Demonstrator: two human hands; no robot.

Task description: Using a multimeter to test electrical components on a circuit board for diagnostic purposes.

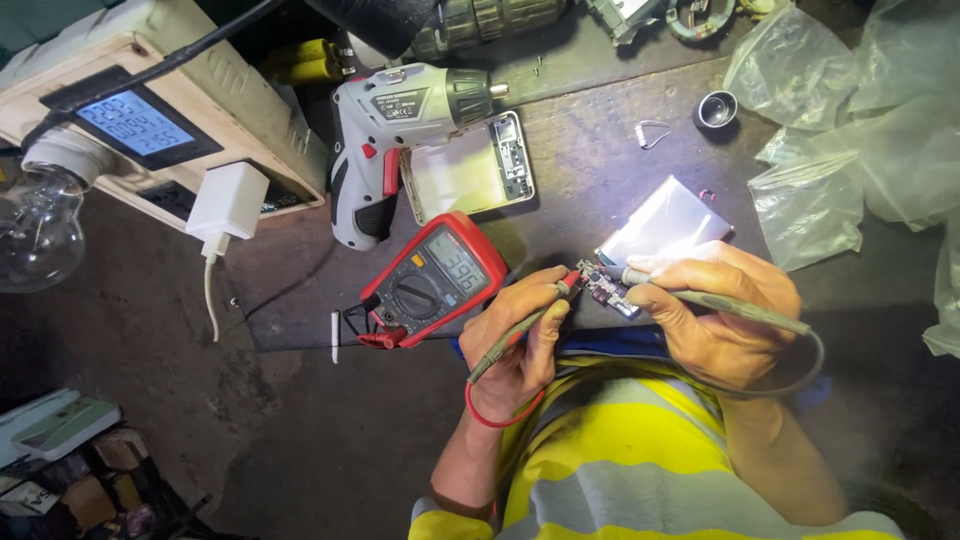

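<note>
Circuit board [603,287] between both hands [620,320]

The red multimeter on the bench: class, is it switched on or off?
On. The red multimeter has dark digits lit on its screen, while the left hand and right hand hold probes against a small circuit board.

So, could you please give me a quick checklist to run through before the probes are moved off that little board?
1. Red probe on the small circuit board, held by left hand: ok.
2. Grey probe on the board, held by right hand: ok.
3. Multimeter screen lit and showing a reading: ok.
4. Leads plugged into the multimeter: ok.
5. Silver battery pouch lying flat behind the board: ok.
6. Exact contact points on the board: cannot tell, fingers hide them.
</note>
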